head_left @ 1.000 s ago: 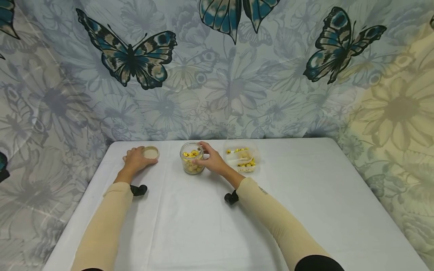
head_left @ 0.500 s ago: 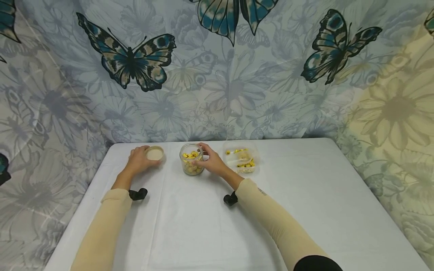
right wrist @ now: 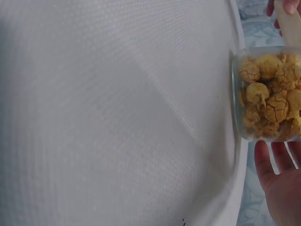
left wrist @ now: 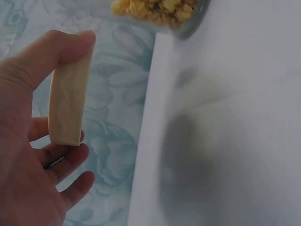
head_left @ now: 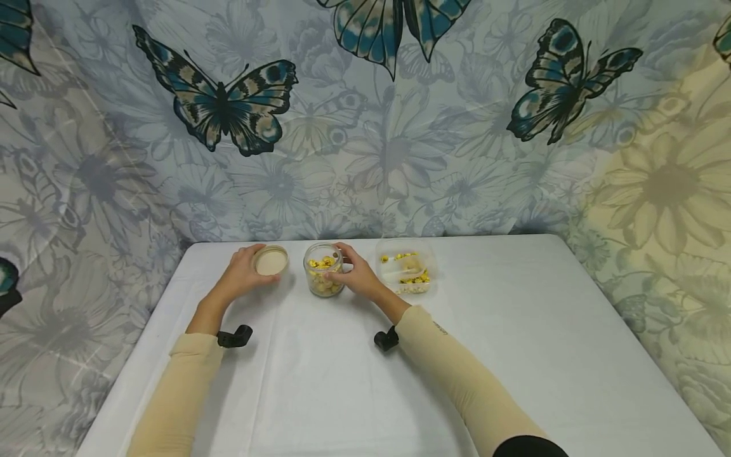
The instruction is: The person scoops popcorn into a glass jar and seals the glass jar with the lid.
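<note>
My left hand (head_left: 242, 277) pinches a round, pale cream lid (head_left: 271, 261) by its edge, thumb on one side and fingers on the other. The left wrist view shows the lid (left wrist: 70, 99) edge-on, raised over the table. Just right of it stands an open clear glass jar (head_left: 323, 285) holding golden popcorn (head_left: 323, 262). My right hand (head_left: 361, 274) grips this jar from its right side, with the thumb in front and the fingers behind. Rounded popcorn pieces (right wrist: 275, 101) show through the glass in the right wrist view.
A clear plastic container (head_left: 394, 271) with yellow popcorn in it stands on the table right of the jar, behind my right forearm. White cloth covers the table (head_left: 342, 381). A butterfly-printed curtain (head_left: 394, 158) hangs behind the far edge.
My left hand has moved right with the lid, bringing it closer to the jar, and the lid now looks lifted. My right hand and the jar stay nearly where they were.
</note>
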### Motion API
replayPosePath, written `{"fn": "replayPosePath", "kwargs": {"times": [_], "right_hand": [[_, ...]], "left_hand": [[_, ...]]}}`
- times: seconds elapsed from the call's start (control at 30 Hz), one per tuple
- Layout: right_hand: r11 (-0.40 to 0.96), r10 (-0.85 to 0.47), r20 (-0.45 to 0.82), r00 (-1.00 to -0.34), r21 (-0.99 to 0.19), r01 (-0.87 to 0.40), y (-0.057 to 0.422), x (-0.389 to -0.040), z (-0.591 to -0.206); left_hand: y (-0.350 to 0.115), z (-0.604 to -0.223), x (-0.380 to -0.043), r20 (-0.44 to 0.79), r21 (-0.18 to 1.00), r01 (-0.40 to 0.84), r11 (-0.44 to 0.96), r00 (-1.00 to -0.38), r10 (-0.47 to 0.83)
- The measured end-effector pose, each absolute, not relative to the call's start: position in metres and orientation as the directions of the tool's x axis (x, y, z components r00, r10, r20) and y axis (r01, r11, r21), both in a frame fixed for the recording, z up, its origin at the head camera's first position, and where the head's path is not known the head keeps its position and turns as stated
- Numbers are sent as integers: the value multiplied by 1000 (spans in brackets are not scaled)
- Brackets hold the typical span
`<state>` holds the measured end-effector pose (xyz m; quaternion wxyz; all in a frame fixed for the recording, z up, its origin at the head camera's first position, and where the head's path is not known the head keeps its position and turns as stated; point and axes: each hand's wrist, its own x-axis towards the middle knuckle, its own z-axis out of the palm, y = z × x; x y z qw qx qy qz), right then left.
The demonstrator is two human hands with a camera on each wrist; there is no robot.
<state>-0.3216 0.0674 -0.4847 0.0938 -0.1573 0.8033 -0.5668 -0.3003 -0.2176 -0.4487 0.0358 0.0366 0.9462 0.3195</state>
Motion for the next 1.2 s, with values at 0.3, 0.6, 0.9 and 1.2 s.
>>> {"fn": "replayPosePath", "kwargs": {"times": [0.3, 0.6, 0.9, 1.2], "right_hand": [[309, -373, 17, -928, -941, -141, 67, -319, -479], [307, -357, 41, -933, -938, -159, 66, -321, -484], [315, -363, 38, -931, -935, -161, 67, -321, -484], [304, -400, 9, -917, -942, -142, 70, -323, -483]], "left_hand": [[-201, -433, -291, -5, 594, 130, 794, -986, 166], [-194, -426, -293, -31, 556, 151, 817, -979, 202], [-188, -409, -296, -7, 536, 216, 816, -966, 260], [-173, -418, -297, 92, 716, 241, 655, -963, 254]]}}
